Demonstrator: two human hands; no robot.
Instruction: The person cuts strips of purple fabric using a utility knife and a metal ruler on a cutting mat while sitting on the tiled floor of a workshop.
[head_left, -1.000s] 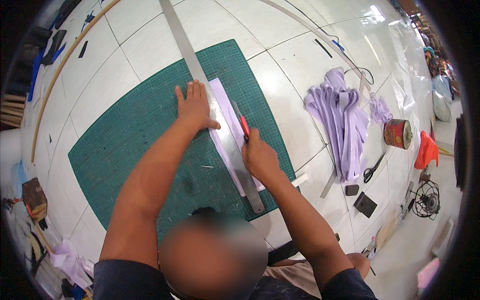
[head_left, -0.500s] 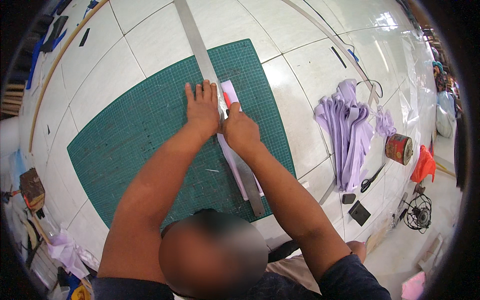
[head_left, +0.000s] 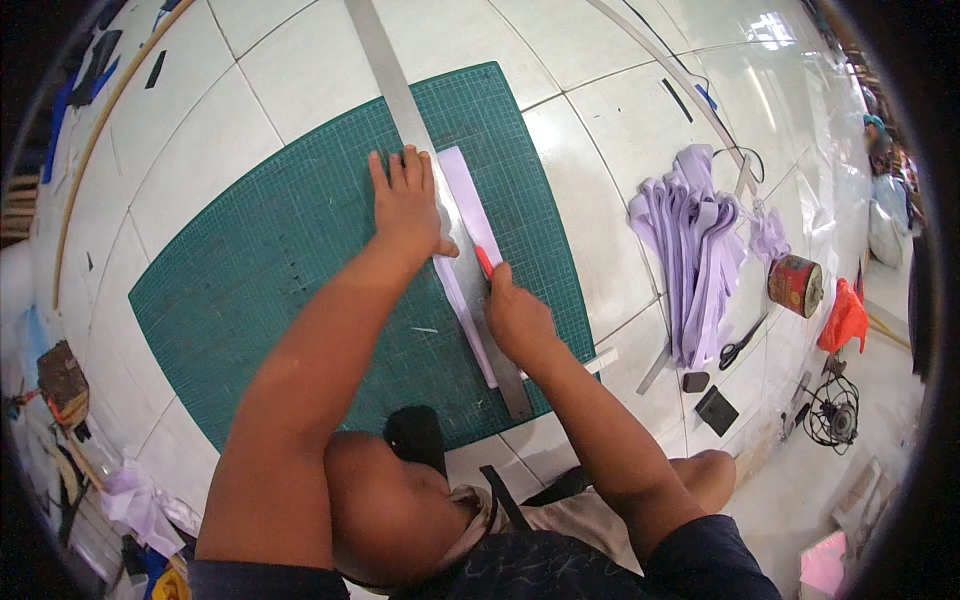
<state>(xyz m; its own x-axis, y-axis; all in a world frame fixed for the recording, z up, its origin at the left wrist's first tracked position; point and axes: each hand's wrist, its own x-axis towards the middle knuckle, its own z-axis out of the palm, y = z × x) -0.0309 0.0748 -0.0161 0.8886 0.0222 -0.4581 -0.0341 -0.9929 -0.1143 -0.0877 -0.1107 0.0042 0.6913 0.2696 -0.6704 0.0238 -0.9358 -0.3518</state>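
A long steel ruler (head_left: 398,90) lies lengthwise over a strip of lilac fabric (head_left: 462,185) on a green cutting mat (head_left: 290,280). My left hand (head_left: 408,212) presses down flat on the ruler and the mat beside it. Its fingers are stretched out, pointing away from me, and the thumb lies across the ruler. Closed around a red utility knife (head_left: 484,262), my right hand (head_left: 522,318) is at the ruler's right edge, nearer to me than the left hand. The knife's blade is too small to make out. Fabric shows on both sides of the ruler.
Right of the mat lies a bundle of lilac strips (head_left: 690,260) on the tiled floor. Near it are a round red tin (head_left: 795,286), black scissors (head_left: 741,342), a small black block (head_left: 696,382) and a flat black piece (head_left: 717,412). A wooden strip (head_left: 92,150) curves along the left.
My right hand has drawn the knife toward me along the ruler's right edge, away from my left hand. The left hand stays on the ruler, its thumb now in sight.
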